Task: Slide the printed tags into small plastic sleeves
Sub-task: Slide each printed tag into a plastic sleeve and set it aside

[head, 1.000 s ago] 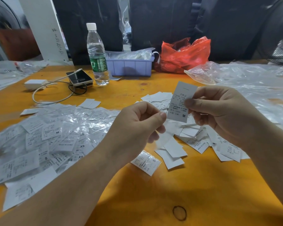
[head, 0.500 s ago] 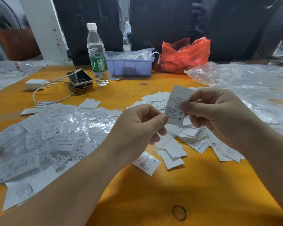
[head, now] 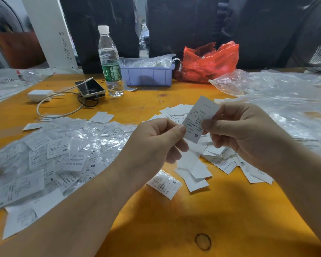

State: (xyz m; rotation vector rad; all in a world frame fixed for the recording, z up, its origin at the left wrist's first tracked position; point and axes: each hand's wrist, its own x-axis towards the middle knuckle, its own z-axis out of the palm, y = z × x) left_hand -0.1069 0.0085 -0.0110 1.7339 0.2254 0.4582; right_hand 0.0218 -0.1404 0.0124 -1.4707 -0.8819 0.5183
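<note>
I hold one printed tag [head: 200, 117], white with an "M" at its bottom, upright above the table. My right hand [head: 248, 134] pinches its right edge between thumb and fingers. My left hand [head: 156, 145] has its fingers curled, and its thumb and forefinger pinch the tag's lower left edge. I cannot tell whether a clear sleeve lies between those fingers. Loose bare tags [head: 196, 171] lie under my hands. A heap of tags in plastic sleeves [head: 63, 154] covers the table to the left. One sleeved tag [head: 165, 183] marked "S" lies alone near my left wrist.
On the orange table [head: 174, 229] stand a water bottle [head: 109, 62], a phone [head: 91, 88] with a charger and cable, a lilac bin [head: 148, 76] and a red plastic bag [head: 209, 62]. Crumpled clear plastic [head: 276, 101] fills the right side.
My right hand has brought the tag down and to the left, so its lower left edge now meets my left thumb and forefinger. My left hand has barely moved.
</note>
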